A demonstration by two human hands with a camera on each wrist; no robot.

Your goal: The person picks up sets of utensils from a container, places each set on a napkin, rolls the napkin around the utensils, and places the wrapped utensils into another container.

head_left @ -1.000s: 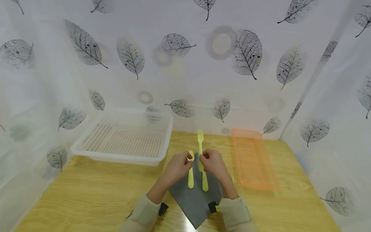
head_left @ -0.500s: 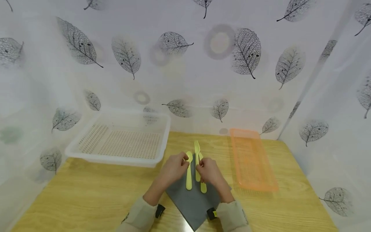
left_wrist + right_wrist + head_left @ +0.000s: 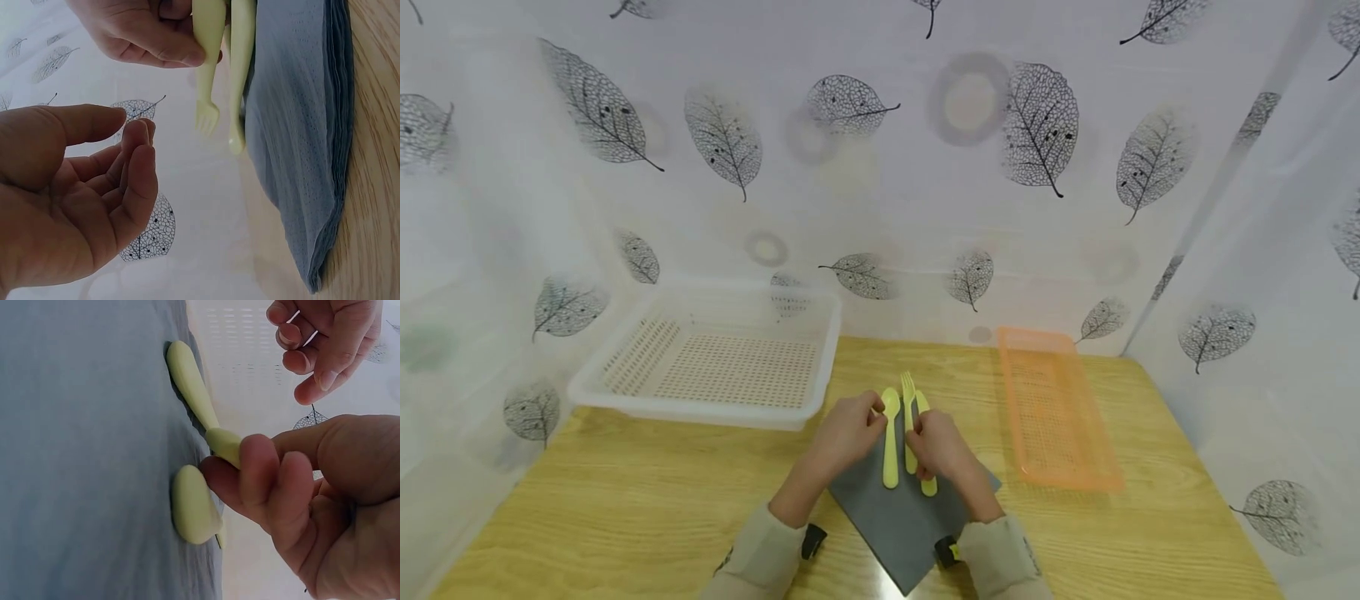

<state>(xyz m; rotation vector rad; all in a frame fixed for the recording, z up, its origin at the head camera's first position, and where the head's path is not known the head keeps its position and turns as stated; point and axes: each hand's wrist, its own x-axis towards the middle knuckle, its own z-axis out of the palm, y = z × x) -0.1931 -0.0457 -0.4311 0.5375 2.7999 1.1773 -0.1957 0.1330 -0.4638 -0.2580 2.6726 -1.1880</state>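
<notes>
A pale yellow spoon (image 3: 891, 450) lies on a folded grey-blue napkin (image 3: 891, 525). My left hand (image 3: 847, 433) is at the spoon's bowl; in the left wrist view its fingers (image 3: 140, 181) are loosely bent with nothing between them. My right hand (image 3: 942, 443) pinches a yellow fork (image 3: 908, 392) by its handle, tines pointing away from me. The fork is between the spoon and a yellow knife (image 3: 922, 402), which is partly hidden under the right hand. From the right wrist, the fork's handle end (image 3: 224, 445) shows close above the napkin, past the fingers.
A white perforated basket (image 3: 700, 408) stands at the back left of the wooden table (image 3: 625, 500). An orange mesh tray (image 3: 1056, 417) lies on the right. A leaf-patterned curtain (image 3: 895, 192) hangs round the back and sides.
My right hand has brought the fork left and nearer to me, in between the spoon and the knife. The knife's blade has come into sight. My left hand has hardly moved.
</notes>
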